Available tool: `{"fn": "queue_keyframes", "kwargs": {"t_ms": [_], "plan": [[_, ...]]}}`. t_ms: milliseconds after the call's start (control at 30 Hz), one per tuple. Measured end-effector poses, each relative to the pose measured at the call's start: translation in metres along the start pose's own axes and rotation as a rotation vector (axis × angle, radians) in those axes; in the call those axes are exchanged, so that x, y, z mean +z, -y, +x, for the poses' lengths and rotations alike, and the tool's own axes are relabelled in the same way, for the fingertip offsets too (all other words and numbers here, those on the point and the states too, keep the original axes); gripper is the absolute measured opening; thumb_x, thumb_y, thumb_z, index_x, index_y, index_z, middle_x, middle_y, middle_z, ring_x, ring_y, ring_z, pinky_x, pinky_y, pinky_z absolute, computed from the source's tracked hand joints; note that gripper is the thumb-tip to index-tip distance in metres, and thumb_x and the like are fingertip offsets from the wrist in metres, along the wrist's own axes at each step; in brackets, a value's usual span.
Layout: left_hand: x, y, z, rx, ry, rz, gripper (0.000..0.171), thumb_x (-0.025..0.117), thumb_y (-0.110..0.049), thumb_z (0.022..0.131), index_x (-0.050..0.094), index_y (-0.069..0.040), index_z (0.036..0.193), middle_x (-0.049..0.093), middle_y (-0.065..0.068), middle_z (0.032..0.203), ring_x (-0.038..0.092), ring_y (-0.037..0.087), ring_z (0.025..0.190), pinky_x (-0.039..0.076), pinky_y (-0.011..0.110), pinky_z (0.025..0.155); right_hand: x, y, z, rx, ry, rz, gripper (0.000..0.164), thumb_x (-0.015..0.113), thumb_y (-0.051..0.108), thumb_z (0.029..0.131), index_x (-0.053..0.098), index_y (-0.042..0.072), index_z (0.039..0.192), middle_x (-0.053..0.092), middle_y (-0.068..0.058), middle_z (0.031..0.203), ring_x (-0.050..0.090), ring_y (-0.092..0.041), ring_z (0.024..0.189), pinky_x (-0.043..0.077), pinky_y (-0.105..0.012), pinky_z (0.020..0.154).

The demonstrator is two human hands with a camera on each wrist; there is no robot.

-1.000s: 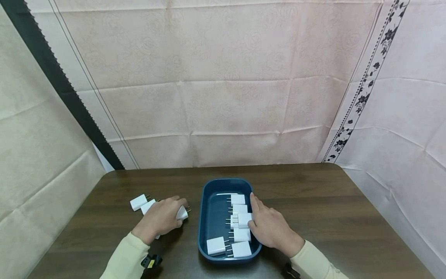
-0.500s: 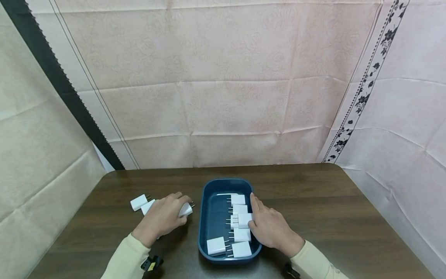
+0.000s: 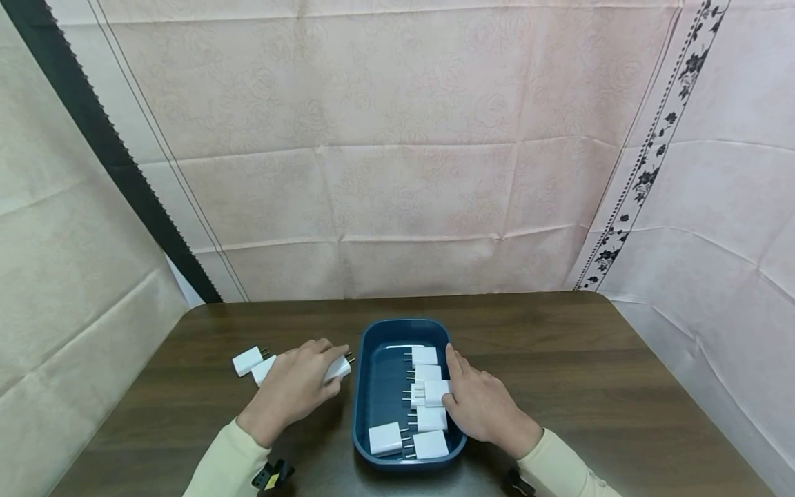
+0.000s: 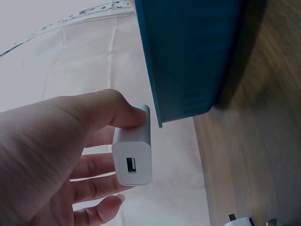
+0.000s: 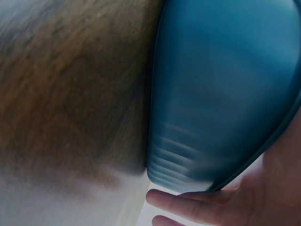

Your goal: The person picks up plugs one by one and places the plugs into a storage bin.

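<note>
My left hand (image 3: 295, 390) pinches a white USB charger (image 3: 337, 369) just left of the blue tray (image 3: 379, 386). In the left wrist view the thumb presses on top of the charger (image 4: 133, 157), fingers on its far side, the USB port facing the camera. Its metal prongs point toward the tray in the head view. Straight fingers of my right hand (image 3: 487, 411) lie along the tray's right rim, with the thumb over the edge beside a charger (image 3: 437, 393). In the right wrist view those fingers (image 5: 188, 205) extend past the tray wall (image 5: 221, 84).
Several white chargers stand in the tray, mostly in a column along its right side, with one charger (image 3: 385, 438) at the lower left. Left of it, two more chargers (image 3: 248, 361) lie on the brown wooden table (image 3: 590, 386). Pale cloth (image 3: 410, 172) hangs behind the table.
My left hand has moved a little right and away from me, bringing the pinched charger closer to the tray. The right hand and the tray have stayed put.
</note>
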State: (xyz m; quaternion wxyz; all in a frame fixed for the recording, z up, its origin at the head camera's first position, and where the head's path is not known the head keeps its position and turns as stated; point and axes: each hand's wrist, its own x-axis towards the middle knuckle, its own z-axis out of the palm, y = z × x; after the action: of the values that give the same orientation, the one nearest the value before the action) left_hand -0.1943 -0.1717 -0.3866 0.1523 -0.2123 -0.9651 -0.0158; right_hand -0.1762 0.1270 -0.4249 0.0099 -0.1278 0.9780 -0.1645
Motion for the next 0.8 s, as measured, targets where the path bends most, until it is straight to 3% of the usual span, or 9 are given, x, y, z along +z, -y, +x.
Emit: {"fn": "queue_keyframes", "kwargs": {"t_ms": [633, 800], "plan": [[-0.011, -0.016, -0.004, 0.014, -0.048, -0.022, 0.043, 0.079, -0.032, 0.083, 0.073, -0.018, 0.123, 0.073, 0.004, 0.112, 0.065, 0.016, 0.088, 0.061, 0.038, 0.076, 0.002, 0.001, 0.000, 0.001, -0.008, 0.004, 0.074, 0.057, 0.030, 0.099, 0.025, -0.001, 0.159, 0.038, -0.019, 0.161, 0.048, -0.036, 0.143, 0.044, -0.058, 0.109], [-0.013, -0.021, -0.005, 0.047, -0.079, -0.019, 0.041, 0.079, -0.032, 0.083, 0.074, -0.019, 0.121, 0.073, 0.002, 0.109, 0.064, 0.013, 0.084, 0.061, 0.034, 0.073, 0.002, 0.001, 0.000, 0.000, -0.007, 0.005, 0.074, 0.057, 0.030, 0.100, 0.025, -0.002, 0.158, 0.038, -0.019, 0.161, 0.048, -0.036, 0.143, 0.044, -0.058, 0.109]]}}
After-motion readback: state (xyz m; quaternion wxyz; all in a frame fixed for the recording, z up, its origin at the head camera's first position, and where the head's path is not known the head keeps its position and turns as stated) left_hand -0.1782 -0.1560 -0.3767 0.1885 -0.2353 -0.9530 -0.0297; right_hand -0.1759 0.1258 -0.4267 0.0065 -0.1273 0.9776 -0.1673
